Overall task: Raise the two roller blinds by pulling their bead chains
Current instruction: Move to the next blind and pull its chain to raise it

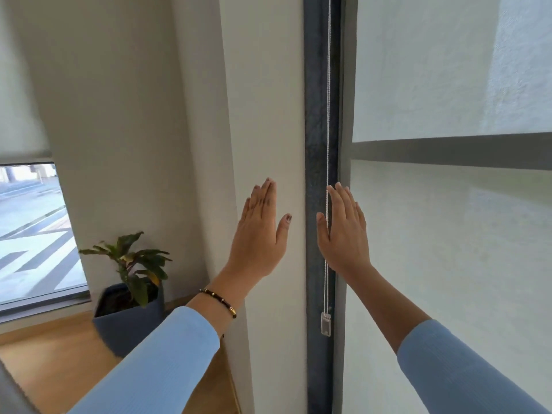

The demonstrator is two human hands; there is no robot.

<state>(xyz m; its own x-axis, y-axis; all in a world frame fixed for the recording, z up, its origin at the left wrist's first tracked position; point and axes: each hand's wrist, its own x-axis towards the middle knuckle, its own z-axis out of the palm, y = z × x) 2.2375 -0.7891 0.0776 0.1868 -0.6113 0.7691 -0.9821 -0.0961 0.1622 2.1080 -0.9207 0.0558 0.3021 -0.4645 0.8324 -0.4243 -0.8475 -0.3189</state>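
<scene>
Two hands are raised flat, fingers spread apart, gripping nothing. The left hand (259,234) is before the white wall; the right hand (343,231) is against the one bead chain (328,115) hanging along the dark frame. Two blinds: the near blind (448,234) lowered, the far blind (21,115) partly raised. One potted plant (131,291) stands on the floor.

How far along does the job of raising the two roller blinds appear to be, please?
Done: the far-left blind looks partly raised, with street showing below. In hand: both hands are open, the right hand at the bead chain, the left hand beside it. Left: the near blind remains down.
</scene>
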